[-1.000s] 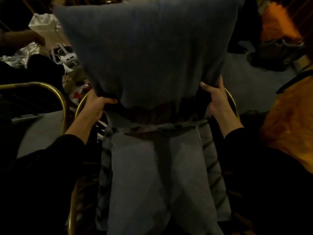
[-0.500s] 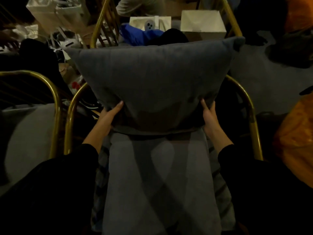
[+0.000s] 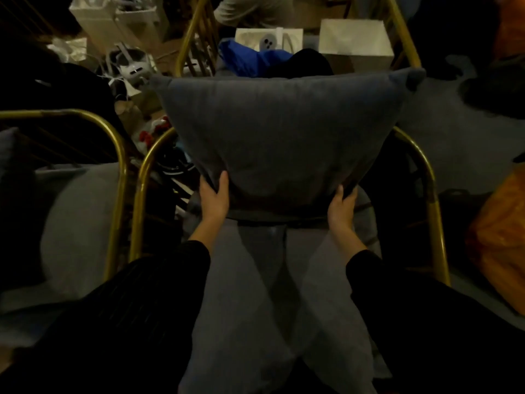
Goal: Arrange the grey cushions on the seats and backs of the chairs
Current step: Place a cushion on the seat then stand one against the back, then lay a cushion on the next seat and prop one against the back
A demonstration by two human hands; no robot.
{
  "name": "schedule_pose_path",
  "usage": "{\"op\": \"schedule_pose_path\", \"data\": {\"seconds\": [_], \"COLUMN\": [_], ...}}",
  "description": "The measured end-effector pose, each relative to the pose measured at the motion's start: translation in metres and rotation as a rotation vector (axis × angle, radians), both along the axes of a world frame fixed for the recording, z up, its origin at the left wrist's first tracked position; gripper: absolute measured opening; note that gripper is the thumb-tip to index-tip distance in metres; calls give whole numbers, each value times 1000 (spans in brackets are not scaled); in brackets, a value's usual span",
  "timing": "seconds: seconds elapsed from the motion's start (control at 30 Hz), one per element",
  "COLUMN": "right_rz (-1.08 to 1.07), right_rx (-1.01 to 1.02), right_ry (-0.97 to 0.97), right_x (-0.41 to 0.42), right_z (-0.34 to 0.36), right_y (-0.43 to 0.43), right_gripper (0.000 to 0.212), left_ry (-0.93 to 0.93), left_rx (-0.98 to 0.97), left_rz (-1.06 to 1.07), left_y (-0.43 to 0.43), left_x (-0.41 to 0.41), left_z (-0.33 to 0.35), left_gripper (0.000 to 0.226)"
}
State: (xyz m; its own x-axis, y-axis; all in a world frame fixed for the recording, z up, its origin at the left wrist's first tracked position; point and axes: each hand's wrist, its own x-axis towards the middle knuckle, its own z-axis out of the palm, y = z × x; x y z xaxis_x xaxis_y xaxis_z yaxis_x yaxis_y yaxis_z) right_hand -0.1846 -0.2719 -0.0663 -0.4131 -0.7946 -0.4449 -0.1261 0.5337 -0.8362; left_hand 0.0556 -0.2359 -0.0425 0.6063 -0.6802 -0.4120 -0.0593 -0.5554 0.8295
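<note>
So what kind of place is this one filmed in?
Probably an indoor event or function room being set up: gold-framed chairs in rows, grey cushions going on them, and white gift bags piled around.

The back cushion and seat cushion are matt grey woven cloth, the chair frame glossy brass-coloured metal tubing, slightly worn.

The room is dimly lit, and a grey-blue floor is seen at the right. White boxes and white paper bags are set on the floor at the top, near a blue cloth. An orange bag is seen at the right edge, and clutter is strewn at the upper left
</note>
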Motion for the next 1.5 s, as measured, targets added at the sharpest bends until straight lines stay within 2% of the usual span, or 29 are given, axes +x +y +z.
{"op": "schedule_pose_path", "data": {"seconds": [0.1,0.2,0.3,0.43,0.53,0.63,0.73,0.87,1.03,1.13,1.3,1.4,1.5], "right_rz": [108,339,505,744,827,822,858,1008,1092,1108,942,834,730], "right_rx": [105,154,41,-135,-276,-291,-202,-76,-49,13,134,223,311], "right_ry": [-30,-63,-33,36,108,144,146,121,101,36,-35,59,219], "right_x": [32,86,156,262,343,419,486,558,623,658,715,750,787], "right_z": [-5,-3,14,44,59,58,51,53,64,72,66,62,54], "right_y": [45,90,121,156,186,211,231,247,248,247,248,238,236], "right_gripper": [62,55,45,32,25,25,34,45,52,67,111,129,144], "left_ry": [-88,-147,-188,-264,-339,-379,-430,-548,-669,-603,-383,-238,-156], "left_rx": [90,119,-9,-114,-91,22,50,20,68,154,245,273,268], "left_rz": [-126,-193,-185,-5,82,86,112,121,-28,-60,-85,-79,-61], "left_y": [31,67,100,154,203,249,290,323,328,329,328,313,289], "left_x": [3,22,67,173,258,336,401,470,532,566,636,682,733], "left_z": [-1,1,20,37,42,34,33,47,48,40,13,-6,-29], "left_gripper": [54,34,24,22,22,21,24,23,29,43,71,79,76]}}
